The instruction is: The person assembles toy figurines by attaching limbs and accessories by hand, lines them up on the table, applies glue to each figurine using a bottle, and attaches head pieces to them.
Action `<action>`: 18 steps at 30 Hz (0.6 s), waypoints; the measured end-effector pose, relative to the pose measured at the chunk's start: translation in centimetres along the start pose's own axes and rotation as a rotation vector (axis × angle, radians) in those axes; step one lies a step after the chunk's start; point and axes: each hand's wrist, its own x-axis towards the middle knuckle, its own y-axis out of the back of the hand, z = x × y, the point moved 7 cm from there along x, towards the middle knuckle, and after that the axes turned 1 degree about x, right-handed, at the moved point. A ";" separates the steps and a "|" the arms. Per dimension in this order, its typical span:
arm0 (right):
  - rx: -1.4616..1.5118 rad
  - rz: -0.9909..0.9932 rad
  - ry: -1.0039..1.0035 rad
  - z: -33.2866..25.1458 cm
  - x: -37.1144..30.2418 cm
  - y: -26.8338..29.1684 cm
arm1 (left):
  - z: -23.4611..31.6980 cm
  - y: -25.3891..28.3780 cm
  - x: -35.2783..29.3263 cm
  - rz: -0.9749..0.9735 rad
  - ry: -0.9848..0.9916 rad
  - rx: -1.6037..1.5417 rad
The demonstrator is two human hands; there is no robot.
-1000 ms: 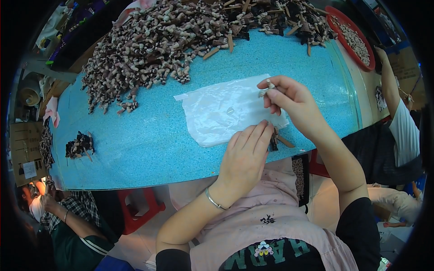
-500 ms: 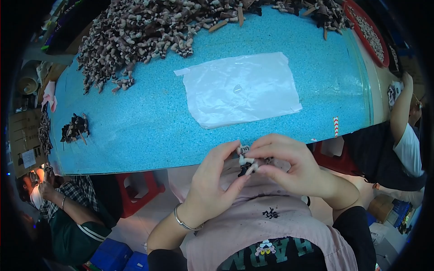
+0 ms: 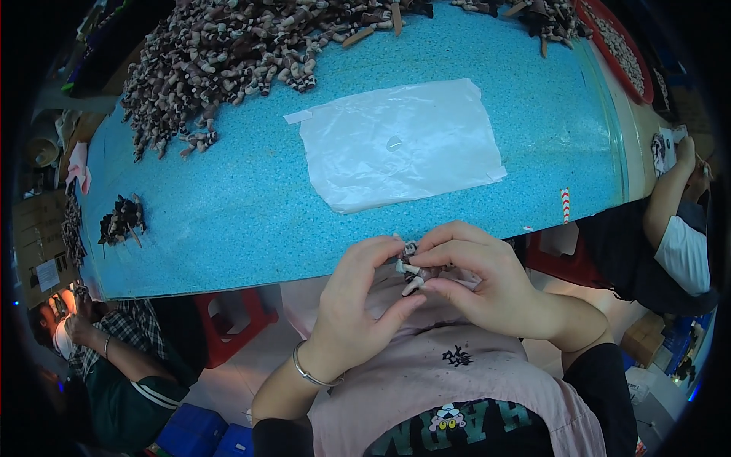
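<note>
Close to my apron, just off the table's near edge, my two hands hold a small figurine [image 3: 412,272] with pale limbs and dark parts. My right hand [image 3: 487,278] pinches it between thumb and fingers from the right. From the left, my left hand [image 3: 358,305] curves around it, its fingertips touching the figurine's top and its thumb near the bottom. Parts of the figurine are hidden behind my fingers. Beyond my hands a white plastic sheet [image 3: 403,179] lies on the blue table [image 3: 228,221], with a tiny pale piece [image 3: 394,143] on it.
A large heap of figurines [image 3: 221,65] covers the far left, with another pile [image 3: 544,23] at the far right beside a red basket [image 3: 645,91] of small pale pieces. A small dark cluster [image 3: 122,219] lies at left. Co-workers' arms [image 3: 670,194] show at both sides.
The figurine has turned slightly between my fingers, and its pale lower part now sits more toward the left. My hands stay in nearly the same place; the whole view has shifted a little.
</note>
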 end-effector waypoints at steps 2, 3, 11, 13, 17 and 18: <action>-0.001 -0.015 0.024 0.0 0.2 0.0 | -0.7 0.3 0.0 -0.012 0.012 -0.131; -0.001 -0.013 0.022 0.1 0.2 0.0 | -0.7 0.3 0.1 -0.013 0.011 -0.132; 0.017 -0.018 -0.030 0.2 0.5 0.0 | -1.3 0.4 0.8 0.058 0.062 -0.162; 0.036 -0.016 -0.057 0.3 0.5 0.0 | -1.5 0.2 0.6 0.074 0.074 -0.189; 0.043 -0.030 -0.028 0.6 0.5 0.0 | -1.6 0.0 0.4 0.099 0.049 -0.170; 0.040 -0.030 -0.020 0.4 0.6 0.0 | -1.7 -0.2 0.1 0.103 0.043 -0.167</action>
